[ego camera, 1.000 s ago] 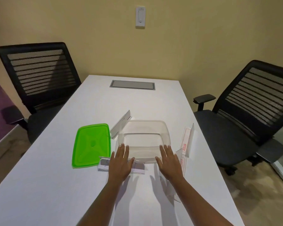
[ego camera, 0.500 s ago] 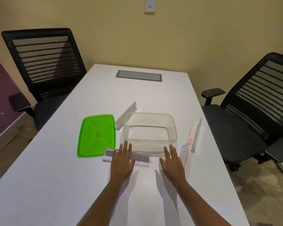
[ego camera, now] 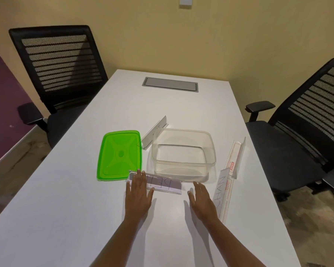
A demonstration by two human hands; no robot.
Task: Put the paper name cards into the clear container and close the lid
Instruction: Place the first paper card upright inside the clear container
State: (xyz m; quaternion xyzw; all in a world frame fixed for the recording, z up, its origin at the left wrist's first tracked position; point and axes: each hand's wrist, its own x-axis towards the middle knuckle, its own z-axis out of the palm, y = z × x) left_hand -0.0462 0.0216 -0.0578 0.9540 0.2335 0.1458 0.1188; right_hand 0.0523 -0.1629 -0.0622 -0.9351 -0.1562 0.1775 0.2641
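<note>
Left hand (ego camera: pixel 138 193) flat, fingers straight, tips on near name card (ego camera: pixel 165 184). Right hand (ego camera: pixel 201 201) flat, holding nothing, on the bench (ego camera: pixel 66 209) beside CHAN card (ego camera: pixel 220 191). Clear container (ego camera: pixel 183 134) open and empty, just behind near card. Green lid (ego camera: pixel 120 155) left of it. Back card (ego camera: pixel 154 132) at its back-left corner, side card (ego camera: pixel 235 160) right. Left chair (ego camera: pixel 60 74) and right chair (ego camera: pixel 307 116) flank bench.

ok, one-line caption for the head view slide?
Left hand on a name card in front of the empty clear container, green lid lying beside it.
</note>
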